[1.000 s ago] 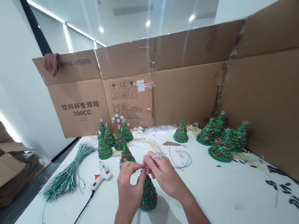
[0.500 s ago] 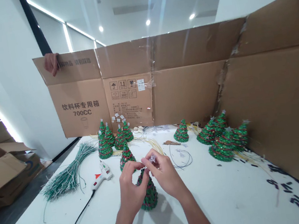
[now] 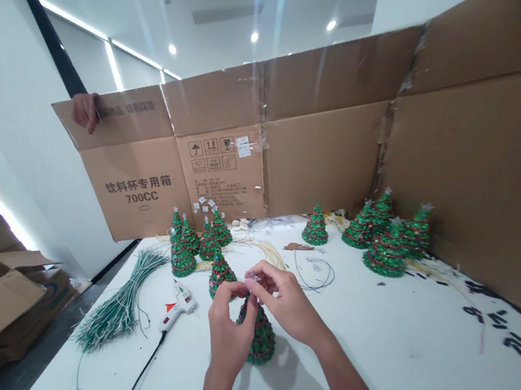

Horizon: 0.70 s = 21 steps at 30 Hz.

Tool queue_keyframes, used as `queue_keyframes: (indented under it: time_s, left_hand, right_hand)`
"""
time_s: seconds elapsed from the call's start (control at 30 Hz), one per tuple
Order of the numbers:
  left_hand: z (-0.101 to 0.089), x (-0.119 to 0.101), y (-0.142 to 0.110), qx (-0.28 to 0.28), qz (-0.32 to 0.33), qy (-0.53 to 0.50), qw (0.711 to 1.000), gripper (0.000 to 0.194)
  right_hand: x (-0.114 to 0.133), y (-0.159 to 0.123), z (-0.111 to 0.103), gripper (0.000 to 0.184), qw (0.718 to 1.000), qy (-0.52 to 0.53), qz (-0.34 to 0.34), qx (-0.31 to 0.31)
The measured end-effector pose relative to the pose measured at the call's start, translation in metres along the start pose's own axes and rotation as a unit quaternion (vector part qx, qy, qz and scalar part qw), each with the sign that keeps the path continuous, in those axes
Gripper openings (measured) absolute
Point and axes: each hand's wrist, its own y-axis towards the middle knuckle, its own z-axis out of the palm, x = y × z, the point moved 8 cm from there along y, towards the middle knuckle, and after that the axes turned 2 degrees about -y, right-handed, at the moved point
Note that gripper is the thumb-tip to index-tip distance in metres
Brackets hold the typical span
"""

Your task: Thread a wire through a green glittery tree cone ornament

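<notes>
A small green Christmas tree (image 3: 259,337) with red trim stands on the white table (image 3: 392,339) near its front edge. My left hand (image 3: 229,328) is closed around the tree's upper part, fingers pinched at the tip. My right hand (image 3: 285,302) pinches a small silvery star (image 3: 254,277) right at the tree's top. Both hands meet above the tree.
A white glue gun (image 3: 175,306) with a black cord lies left of my hands, beside a bundle of green wires (image 3: 117,303). Finished little trees stand in groups at the back left (image 3: 197,241) and right (image 3: 386,238). Cardboard walls (image 3: 322,145) fence the table. Another person's hand (image 3: 85,111) grips the cardboard's top left.
My right hand has brought the star from a little to the right down onto the tree's tip. The left hand keeps its hold on the tree.
</notes>
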Motion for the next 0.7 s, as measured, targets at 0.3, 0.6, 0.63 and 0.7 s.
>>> queue_keyframes:
  time_s: [0.3,0.6,0.63,0.7]
  left_hand:
    - [0.001,0.006,-0.005,0.005,0.006,-0.009,1.000,0.005]
    - [0.001,0.008,-0.008,0.003,0.010,-0.015,1.000,0.008]
    - [0.001,0.009,-0.009,0.003,0.010,-0.016,1.000,0.008]
    - [0.002,0.009,-0.009,0.003,0.011,-0.016,1.000,0.008]
  right_hand:
    - [-0.005,0.002,-0.006,0.037,1.000,0.029,-0.001,0.007]
    - [-0.010,0.004,-0.007,0.035,0.999,0.037,-0.007,-0.006]
    - [-0.011,0.004,-0.007,0.035,0.999,0.039,-0.007,-0.010]
    - [-0.014,0.003,-0.008,0.036,0.999,0.042,-0.007,-0.018]
